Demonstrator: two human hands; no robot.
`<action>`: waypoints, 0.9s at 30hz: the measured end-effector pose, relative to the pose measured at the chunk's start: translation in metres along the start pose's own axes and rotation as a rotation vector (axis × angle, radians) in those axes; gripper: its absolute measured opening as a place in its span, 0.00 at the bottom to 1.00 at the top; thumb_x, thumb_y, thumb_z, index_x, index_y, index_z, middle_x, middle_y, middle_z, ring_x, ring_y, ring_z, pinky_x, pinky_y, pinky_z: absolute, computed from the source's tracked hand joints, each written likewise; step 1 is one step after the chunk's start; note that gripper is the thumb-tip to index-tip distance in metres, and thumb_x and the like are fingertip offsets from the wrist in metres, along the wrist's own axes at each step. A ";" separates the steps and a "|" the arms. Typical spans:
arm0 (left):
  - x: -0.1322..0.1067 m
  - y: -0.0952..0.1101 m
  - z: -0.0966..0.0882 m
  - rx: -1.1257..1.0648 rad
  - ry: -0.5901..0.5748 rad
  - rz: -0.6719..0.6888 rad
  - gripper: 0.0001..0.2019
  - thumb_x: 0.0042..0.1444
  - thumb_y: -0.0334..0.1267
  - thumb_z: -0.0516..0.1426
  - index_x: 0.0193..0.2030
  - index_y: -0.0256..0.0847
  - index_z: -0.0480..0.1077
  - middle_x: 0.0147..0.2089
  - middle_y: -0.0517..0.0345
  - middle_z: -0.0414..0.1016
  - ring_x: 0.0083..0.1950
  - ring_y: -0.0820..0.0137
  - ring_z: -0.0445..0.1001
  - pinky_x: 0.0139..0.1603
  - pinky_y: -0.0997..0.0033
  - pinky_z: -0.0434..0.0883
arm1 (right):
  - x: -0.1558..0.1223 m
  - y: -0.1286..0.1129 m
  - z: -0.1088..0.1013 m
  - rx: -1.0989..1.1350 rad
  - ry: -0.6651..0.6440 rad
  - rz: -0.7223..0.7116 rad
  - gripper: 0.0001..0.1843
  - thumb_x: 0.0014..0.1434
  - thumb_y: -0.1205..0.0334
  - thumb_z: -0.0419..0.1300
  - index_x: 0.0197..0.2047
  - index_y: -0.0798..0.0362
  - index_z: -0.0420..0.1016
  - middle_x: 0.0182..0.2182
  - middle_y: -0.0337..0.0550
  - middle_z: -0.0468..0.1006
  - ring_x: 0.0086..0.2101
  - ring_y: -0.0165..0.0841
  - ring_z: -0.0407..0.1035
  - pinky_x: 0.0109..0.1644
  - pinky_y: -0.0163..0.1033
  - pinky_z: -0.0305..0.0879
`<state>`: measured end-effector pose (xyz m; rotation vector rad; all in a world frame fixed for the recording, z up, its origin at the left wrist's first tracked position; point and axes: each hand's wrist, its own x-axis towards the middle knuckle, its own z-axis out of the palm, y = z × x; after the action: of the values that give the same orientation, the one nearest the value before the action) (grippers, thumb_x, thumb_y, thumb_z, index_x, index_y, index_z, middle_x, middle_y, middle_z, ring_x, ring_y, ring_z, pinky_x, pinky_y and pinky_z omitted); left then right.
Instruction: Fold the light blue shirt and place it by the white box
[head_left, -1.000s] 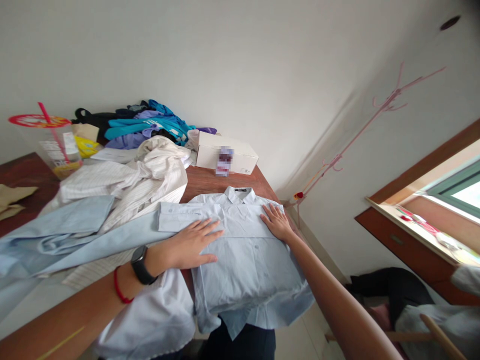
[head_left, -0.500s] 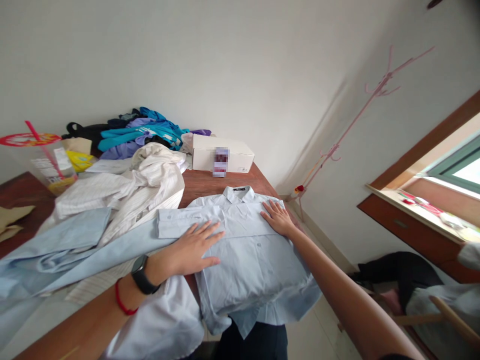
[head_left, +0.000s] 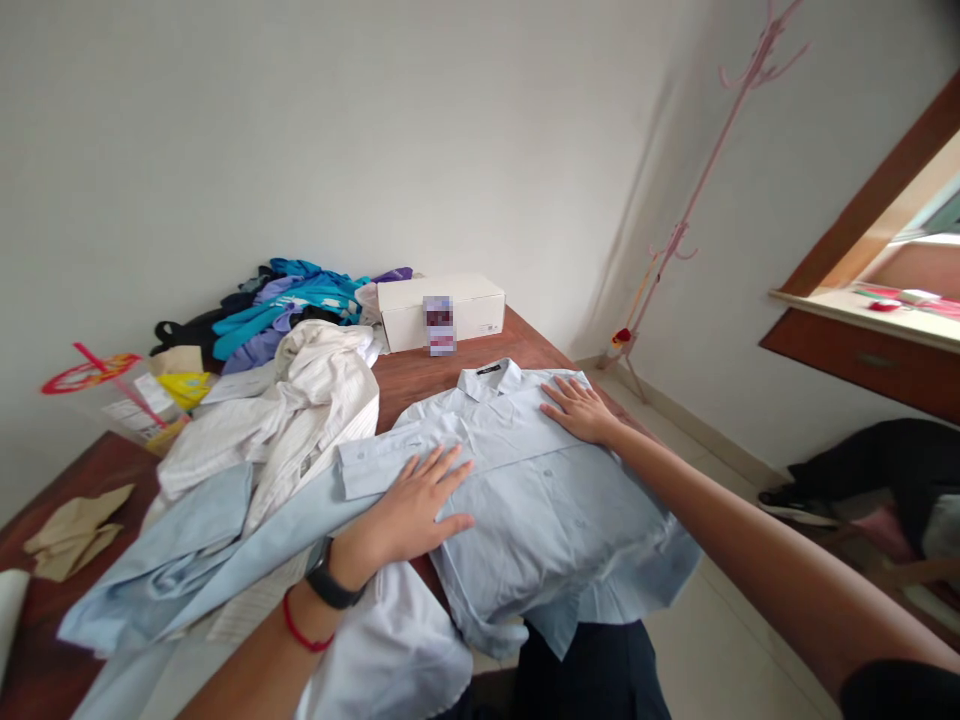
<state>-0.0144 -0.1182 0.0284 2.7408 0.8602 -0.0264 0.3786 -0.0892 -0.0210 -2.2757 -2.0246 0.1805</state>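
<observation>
A light blue button shirt [head_left: 517, 530] lies on the wooden table with its collar toward the wall and its hem hanging over the near edge. One sleeve is folded across the chest, its cuff pointing left. My left hand [head_left: 420, 500] rests flat on that sleeve near the cuff, fingers spread. At the shirt's right shoulder my right hand [head_left: 581, 408] lies flat, fingers stretched out, pressing on the fabric. Neither hand grips anything. A black watch and a red cord circle my left wrist.
Left of the shirt is a heap of striped white shirts [head_left: 300, 390] and blue cloth [head_left: 202, 510]. Behind stand a white box [head_left: 472, 305] and a pile of dark and blue clothes [head_left: 300, 290]. A plastic cup [head_left: 135, 400] stands far left; a pink coat rack [head_left: 705, 190] stands right.
The camera view has turned, so the table contents sit further right and more of the left table shows. Both hands remain flat on the shirt in about the same spots.
</observation>
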 end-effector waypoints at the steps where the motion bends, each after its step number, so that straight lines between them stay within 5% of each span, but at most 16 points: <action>1: 0.000 0.000 -0.001 0.002 -0.008 -0.005 0.36 0.68 0.59 0.53 0.78 0.48 0.51 0.80 0.48 0.41 0.80 0.49 0.42 0.76 0.39 0.49 | 0.000 0.000 0.000 0.004 0.003 -0.004 0.42 0.68 0.29 0.35 0.77 0.39 0.49 0.77 0.42 0.41 0.75 0.51 0.34 0.75 0.62 0.35; 27: 0.001 0.003 -0.003 0.007 0.001 -0.010 0.35 0.69 0.59 0.53 0.77 0.49 0.52 0.80 0.48 0.44 0.80 0.49 0.43 0.76 0.38 0.49 | 0.000 0.000 0.001 0.008 0.011 -0.016 0.42 0.68 0.29 0.35 0.77 0.41 0.49 0.77 0.43 0.40 0.75 0.51 0.33 0.75 0.62 0.35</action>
<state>-0.0126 -0.1193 0.0315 2.7433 0.8758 -0.0302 0.3790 -0.0890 -0.0221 -2.2507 -2.0321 0.1743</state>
